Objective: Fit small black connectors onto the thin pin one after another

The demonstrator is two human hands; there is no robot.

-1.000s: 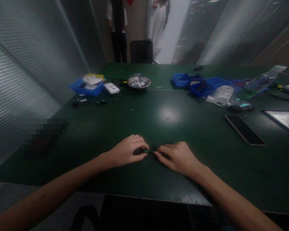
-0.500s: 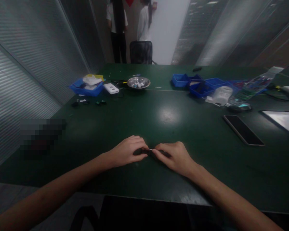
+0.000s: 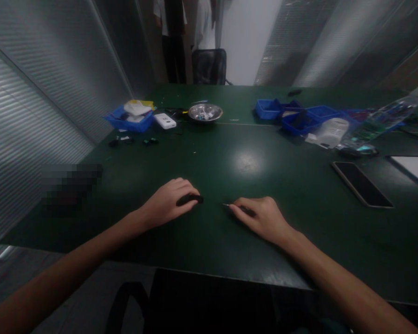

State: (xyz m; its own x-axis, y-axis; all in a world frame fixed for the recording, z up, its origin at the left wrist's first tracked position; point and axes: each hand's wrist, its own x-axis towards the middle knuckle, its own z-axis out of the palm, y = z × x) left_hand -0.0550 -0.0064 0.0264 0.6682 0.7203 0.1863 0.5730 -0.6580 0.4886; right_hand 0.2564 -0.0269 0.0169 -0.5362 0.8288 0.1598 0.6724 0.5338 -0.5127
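Observation:
Both my hands rest on the dark green table [image 3: 251, 162] near its front edge. My left hand [image 3: 169, 202] is closed around a small black part [image 3: 191, 199] whose end sticks out past the fingertips. My right hand [image 3: 261, 218] is pinched on a thin tool with a fine metal tip [image 3: 226, 204] pointing left. A gap of bare table separates the tool tip from the black part.
A black phone [image 3: 362, 184] lies at the right. At the back stand blue trays [image 3: 128, 121] [image 3: 299, 118], a white device [image 3: 165, 121], a metal bowl [image 3: 205, 112], a plastic bottle [image 3: 383, 121] and small dark parts [image 3: 132, 140]. Beyond the table are a chair [image 3: 209, 66] and people standing.
My hands were together, tool tip at the black part. They have drawn apart, the left hand moving left with the part. The view shifted slightly.

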